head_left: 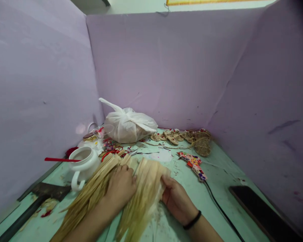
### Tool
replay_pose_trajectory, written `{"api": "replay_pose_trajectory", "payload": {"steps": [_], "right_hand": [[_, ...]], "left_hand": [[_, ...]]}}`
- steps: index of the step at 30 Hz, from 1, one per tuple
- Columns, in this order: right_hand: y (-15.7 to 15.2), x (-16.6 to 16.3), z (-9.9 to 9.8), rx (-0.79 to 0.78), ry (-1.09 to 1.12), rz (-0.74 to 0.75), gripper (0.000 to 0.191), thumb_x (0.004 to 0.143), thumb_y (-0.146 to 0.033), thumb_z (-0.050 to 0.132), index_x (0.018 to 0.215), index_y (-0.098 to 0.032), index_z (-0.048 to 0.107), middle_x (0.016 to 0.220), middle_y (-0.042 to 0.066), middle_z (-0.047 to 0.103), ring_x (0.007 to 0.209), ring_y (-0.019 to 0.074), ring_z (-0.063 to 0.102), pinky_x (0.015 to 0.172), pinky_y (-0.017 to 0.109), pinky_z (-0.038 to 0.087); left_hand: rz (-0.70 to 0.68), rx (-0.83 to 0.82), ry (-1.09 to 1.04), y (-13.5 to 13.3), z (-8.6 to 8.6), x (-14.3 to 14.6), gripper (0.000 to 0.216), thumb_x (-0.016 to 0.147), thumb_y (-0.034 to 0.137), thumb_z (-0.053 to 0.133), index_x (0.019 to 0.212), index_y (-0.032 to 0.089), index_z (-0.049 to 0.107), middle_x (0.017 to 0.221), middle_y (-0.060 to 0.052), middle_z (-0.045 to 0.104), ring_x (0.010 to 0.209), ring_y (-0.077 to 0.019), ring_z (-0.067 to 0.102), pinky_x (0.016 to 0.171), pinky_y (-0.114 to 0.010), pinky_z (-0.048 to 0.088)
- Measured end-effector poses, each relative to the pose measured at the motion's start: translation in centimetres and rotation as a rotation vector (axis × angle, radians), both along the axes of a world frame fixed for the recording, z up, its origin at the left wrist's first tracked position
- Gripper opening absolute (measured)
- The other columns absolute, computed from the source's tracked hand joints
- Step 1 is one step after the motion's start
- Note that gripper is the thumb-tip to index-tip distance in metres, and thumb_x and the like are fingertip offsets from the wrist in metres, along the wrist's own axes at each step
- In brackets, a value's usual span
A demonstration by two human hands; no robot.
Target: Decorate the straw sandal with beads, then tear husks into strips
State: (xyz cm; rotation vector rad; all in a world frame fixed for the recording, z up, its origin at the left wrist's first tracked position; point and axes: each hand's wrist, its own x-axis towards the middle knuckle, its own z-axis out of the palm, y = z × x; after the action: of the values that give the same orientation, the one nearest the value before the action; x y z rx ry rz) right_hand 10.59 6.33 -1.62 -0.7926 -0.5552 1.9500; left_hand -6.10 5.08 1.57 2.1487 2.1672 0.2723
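Note:
Two bundles of dried husk, pale at the top and yellow-green lower down, fan out towards me. My left hand (pixel 122 185) lies over the left husk bundle (pixel 97 183), its fingers bent and pressed onto the strips near their top ends; its fingertips are partly hidden. Beside it is the right husk bundle (pixel 147 178), spread like a sheet. My right hand (pixel 176 198) pinches that sheet's right edge between thumb and fingers, and a black band circles the wrist.
On the left stand a white pot (pixel 87 164) with a red stick (pixel 62 160) and a hatchet (pixel 49 191). A knotted white bag (pixel 128 126) and twine-bound woven pieces (pixel 202 143) lie behind. To the right are a flower-patterned glue gun (pixel 193 163), its black cord and a phone (pixel 260 211).

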Motion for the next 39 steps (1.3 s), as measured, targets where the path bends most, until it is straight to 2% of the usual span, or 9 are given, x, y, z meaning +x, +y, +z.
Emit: {"api": "replay_pose_trajectory", "payload": {"steps": [3, 6, 9, 12, 16, 20, 25, 34, 39], "right_hand": [[0.3, 0.9, 0.2, -0.065, -0.047, 0.026, 0.012, 0.073, -0.021, 0.059, 0.079, -0.013, 0.066, 0.071, 0.007, 0.073, 0.064, 0.0182, 0.067, 0.064, 0.028, 0.053], [0.3, 1.8, 0.8, -0.09, -0.06, 0.041, 0.013, 0.075, -0.018, 0.056, 0.078, -0.012, 0.067, 0.069, 0.007, 0.072, 0.063, 0.0186, 0.067, 0.063, 0.028, 0.053], [0.2, 2.3, 1.6, -0.078, -0.05, 0.034, 0.017, 0.075, -0.019, 0.055, 0.084, -0.01, 0.067, 0.076, 0.009, 0.073, 0.068, 0.0191, 0.068, 0.066, 0.028, 0.053], [-0.2, 2.4, 2.2, -0.031, -0.031, 0.045, 0.02, 0.075, -0.022, 0.057, 0.088, -0.011, 0.067, 0.081, 0.009, 0.073, 0.072, 0.0192, 0.067, 0.069, 0.029, 0.052], [-0.8, 2.1, 2.5, 0.1, -0.051, 0.14, 0.026, 0.072, -0.031, 0.062, 0.089, -0.012, 0.067, 0.077, 0.009, 0.072, 0.068, 0.021, 0.066, 0.067, 0.031, 0.051], [-1.2, 2.2, 1.9, 0.211, -0.273, 0.149, 0.034, 0.061, -0.038, 0.072, 0.083, -0.013, 0.067, 0.071, 0.007, 0.07, 0.063, 0.0205, 0.064, 0.06, 0.03, 0.048], [-0.5, 3.1, 0.5, 0.195, -0.486, 0.082, 0.031, 0.049, -0.035, 0.08, 0.058, -0.012, 0.061, 0.05, 0.0, 0.061, 0.046, 0.0122, 0.054, 0.045, 0.023, 0.04], [-0.1, 3.6, 1.3, 0.173, -0.517, 0.038, 0.031, 0.049, -0.037, 0.078, 0.054, -0.014, 0.057, 0.047, -0.003, 0.055, 0.041, 0.0081, 0.047, 0.042, 0.02, 0.036], [0.0, 3.7, 1.6, 0.153, -0.516, -0.025, 0.028, 0.051, -0.035, 0.076, 0.055, -0.016, 0.056, 0.048, -0.004, 0.054, 0.043, 0.0079, 0.046, 0.044, 0.02, 0.038]], "left_hand": [[0.051, -0.002, 0.023, 0.0, 0.3, -0.5, 0.024, 0.075, 0.018, 0.044, 0.078, 0.01, 0.066, 0.089, -0.018, 0.063, 0.092, -0.0317, 0.055, 0.077, -0.042, 0.04], [0.062, 0.069, -0.04, 0.0, 0.7, -0.6, 0.028, 0.078, 0.018, 0.04, 0.092, 0.009, 0.063, 0.098, -0.019, 0.061, 0.099, -0.0311, 0.052, 0.082, -0.043, 0.039], [0.093, 0.178, -0.614, -0.1, 1.3, 0.1, 0.041, 0.079, 0.032, 0.046, 0.113, 0.01, 0.051, 0.105, -0.015, 0.06, 0.098, -0.0256, 0.055, 0.082, -0.036, 0.042], [0.173, -0.14, -1.362, -0.9, 1.8, 1.5, 0.06, 0.068, 0.042, 0.061, 0.117, 0.012, 0.047, 0.091, -0.011, 0.066, 0.084, -0.0244, 0.062, 0.07, -0.033, 0.047], [0.235, -0.582, -1.785, -1.7, 1.7, 3.5, 0.052, 0.051, 0.032, 0.074, 0.095, 0.007, 0.062, 0.073, -0.011, 0.069, 0.072, -0.0264, 0.065, 0.064, -0.033, 0.049], [0.236, -0.456, -1.81, -1.4, 0.3, 4.4, 0.043, 0.041, 0.015, 0.075, 0.082, 0.008, 0.064, 0.064, -0.01, 0.069, 0.063, -0.0271, 0.065, 0.06, -0.035, 0.05], [0.308, -0.336, -1.775, -0.6, -1.4, 3.8, 0.039, 0.044, 0.021, 0.076, 0.078, 0.008, 0.063, 0.06, -0.009, 0.068, 0.06, -0.0263, 0.064, 0.059, -0.036, 0.05], [0.323, -0.183, -1.705, -0.7, -1.0, 3.0, 0.034, 0.046, 0.02, 0.077, 0.076, 0.01, 0.064, 0.062, -0.005, 0.067, 0.057, -0.0218, 0.062, 0.058, -0.034, 0.049], [0.25, -0.158, -1.749, -0.5, -1.0, 2.5, 0.028, 0.054, 0.035, 0.074, 0.065, 0.01, 0.064, 0.057, -0.005, 0.065, 0.055, -0.0184, 0.06, 0.058, -0.03, 0.047]]}}
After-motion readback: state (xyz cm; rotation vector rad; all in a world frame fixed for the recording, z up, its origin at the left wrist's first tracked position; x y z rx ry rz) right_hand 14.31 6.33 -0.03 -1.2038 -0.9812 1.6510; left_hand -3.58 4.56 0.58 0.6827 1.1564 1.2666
